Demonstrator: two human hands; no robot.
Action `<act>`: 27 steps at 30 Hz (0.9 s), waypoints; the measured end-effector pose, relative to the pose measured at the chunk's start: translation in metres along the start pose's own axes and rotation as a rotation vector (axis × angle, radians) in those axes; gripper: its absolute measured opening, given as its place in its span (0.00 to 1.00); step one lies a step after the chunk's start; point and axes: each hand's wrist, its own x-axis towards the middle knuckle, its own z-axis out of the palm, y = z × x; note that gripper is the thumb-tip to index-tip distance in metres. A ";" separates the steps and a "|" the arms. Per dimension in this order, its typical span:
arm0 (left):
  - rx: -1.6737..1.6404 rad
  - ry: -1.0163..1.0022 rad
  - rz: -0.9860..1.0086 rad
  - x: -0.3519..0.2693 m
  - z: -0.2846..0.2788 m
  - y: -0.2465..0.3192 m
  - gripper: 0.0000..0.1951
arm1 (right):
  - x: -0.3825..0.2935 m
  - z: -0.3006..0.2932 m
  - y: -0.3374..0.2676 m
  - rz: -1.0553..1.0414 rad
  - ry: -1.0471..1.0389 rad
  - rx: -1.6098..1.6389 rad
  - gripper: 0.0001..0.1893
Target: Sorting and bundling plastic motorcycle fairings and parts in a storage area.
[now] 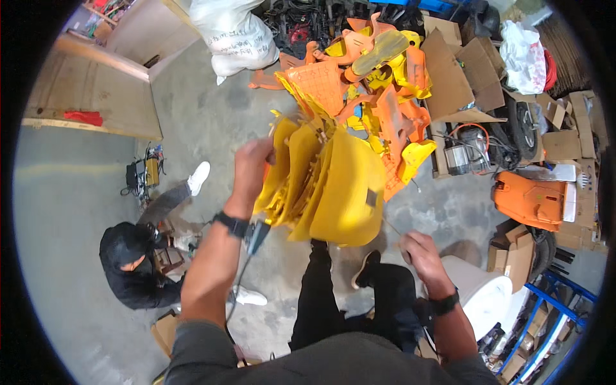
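Note:
A bundle of curved yellow plastic panels [349, 192] hangs in front of me, the panels lying side by side. My left hand [255, 161] is closed at the bundle's upper left; what exactly its fingers hold is blurred. My right hand [418, 248] is curled to the lower right of the bundle, apart from the panels. A thin strand seems to run from it towards them. Beyond the bundle lies a heap of orange plastic panels [317, 84] and yellow plastic parts [416, 156] on the floor.
Left of me, a person in dark clothes [139, 274] sits low. A white sack [240, 43] stands beyond. Open cardboard boxes [445, 82], an orange plastic shell [529, 199], a white bucket [469, 284] and a blue metal frame [553, 301] line the right side.

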 end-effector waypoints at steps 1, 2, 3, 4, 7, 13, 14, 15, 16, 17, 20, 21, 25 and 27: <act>0.042 -0.022 -0.011 -0.004 0.000 0.022 0.14 | -0.007 0.004 -0.019 -0.140 -0.025 -0.023 0.10; 0.091 -0.054 0.045 -0.001 0.003 0.042 0.14 | -0.006 0.005 -0.039 -0.234 -0.011 -0.084 0.10; 0.142 -0.090 0.125 0.010 0.006 0.061 0.14 | -0.001 0.001 -0.061 -0.211 -0.004 0.115 0.10; -0.213 0.035 -0.165 0.005 0.027 0.072 0.14 | 0.004 -0.004 -0.080 -0.178 0.003 0.308 0.11; -0.339 0.000 -0.218 0.016 0.052 0.109 0.13 | 0.018 -0.029 -0.123 -0.381 -0.033 0.088 0.11; -0.224 -0.109 -0.148 0.002 0.150 0.175 0.11 | 0.035 -0.067 -0.175 -0.898 -0.083 -0.419 0.13; -0.229 -0.103 -0.167 0.003 0.168 0.187 0.12 | 0.030 -0.076 -0.175 -0.579 -0.164 -0.277 0.14; -0.248 -0.107 -0.185 0.001 0.186 0.196 0.13 | 0.030 -0.087 -0.180 -0.731 -0.167 -0.308 0.14; -0.262 -0.108 -0.119 0.003 0.203 0.204 0.13 | 0.028 -0.097 -0.182 -0.857 -0.195 -0.305 0.13; -0.308 -0.089 -0.178 0.004 0.219 0.212 0.13 | 0.030 -0.106 -0.188 -0.687 -0.242 -0.304 0.15; -0.450 -0.048 -0.201 0.026 0.251 0.243 0.14 | 0.033 -0.136 -0.212 -0.778 -0.242 -0.335 0.16; -0.470 -0.058 -0.133 0.037 0.256 0.252 0.14 | 0.034 -0.144 -0.222 -0.826 -0.244 -0.415 0.16; -0.355 -0.067 0.031 0.078 0.262 0.302 0.14 | 0.055 -0.169 -0.293 -1.247 -0.124 -0.607 0.17; -0.214 -0.062 0.100 0.102 0.252 0.331 0.13 | 0.064 -0.184 -0.343 -1.249 -0.253 -0.677 0.16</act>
